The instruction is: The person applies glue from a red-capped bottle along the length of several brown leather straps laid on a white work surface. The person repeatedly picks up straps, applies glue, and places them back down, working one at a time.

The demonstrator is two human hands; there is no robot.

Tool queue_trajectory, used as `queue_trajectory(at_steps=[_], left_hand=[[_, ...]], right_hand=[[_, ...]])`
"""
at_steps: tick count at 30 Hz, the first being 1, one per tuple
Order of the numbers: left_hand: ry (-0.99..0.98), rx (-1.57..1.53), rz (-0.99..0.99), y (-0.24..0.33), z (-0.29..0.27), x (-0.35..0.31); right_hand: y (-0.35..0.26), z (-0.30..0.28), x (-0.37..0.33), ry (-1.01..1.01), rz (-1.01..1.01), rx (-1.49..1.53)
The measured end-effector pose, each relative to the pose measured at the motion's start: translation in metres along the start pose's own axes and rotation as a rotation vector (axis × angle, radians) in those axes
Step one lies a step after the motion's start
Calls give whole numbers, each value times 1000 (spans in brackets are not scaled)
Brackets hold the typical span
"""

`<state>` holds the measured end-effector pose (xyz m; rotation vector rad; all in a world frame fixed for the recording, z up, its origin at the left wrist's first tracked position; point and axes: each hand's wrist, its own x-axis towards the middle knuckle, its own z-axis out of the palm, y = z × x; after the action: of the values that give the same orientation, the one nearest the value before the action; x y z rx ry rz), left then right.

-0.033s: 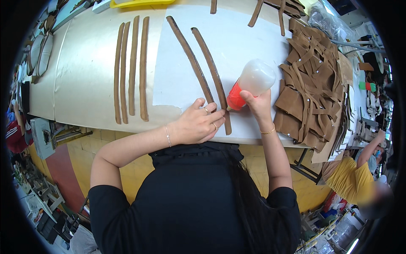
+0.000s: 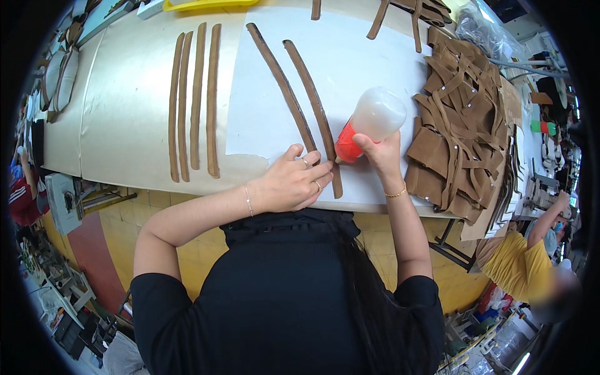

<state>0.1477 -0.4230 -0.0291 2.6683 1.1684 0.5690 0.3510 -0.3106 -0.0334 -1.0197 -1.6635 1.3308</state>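
Note:
My right hand is wrapped around a squeeze bottle with a cloudy, translucent body and a red band. The bottle tilts downward, and its narrow tip meets a brown leather-like strip near the strip's close end. My left hand lies with its fingers apart over the near end of a second brown strip, its fingertips reaching the first strip. Dark, shiny edges run along both slanted strips. What lies under my left palm is hidden.
Several similar brown strips lie side by side at the left. A heap of brown strapped pieces covers the table's right side. White sheeting lies under the work. A yellow tray stands at the far edge; a person in yellow is at the right.

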Motion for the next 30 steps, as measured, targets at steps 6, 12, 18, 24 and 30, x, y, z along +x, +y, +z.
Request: queue_trajectory(at_steps=[6,12,18,24,30], left_hand=[[-2,20,9,-5,2,1],[-11,22,3,-4,4,0],[-87,81,-19,-2,6,-2],[-133,90,-5,2,3,-4],[-151,119,9,3,2,-4]], right_hand=[[-5,0,0,-60,-34,-78],[-11,-4,-14,-122,-26,-171],[-11,-4,-35,-54,-51,-173],[5,-5,-69,99,-24,-27],[22,4,-109,219,56,161]])
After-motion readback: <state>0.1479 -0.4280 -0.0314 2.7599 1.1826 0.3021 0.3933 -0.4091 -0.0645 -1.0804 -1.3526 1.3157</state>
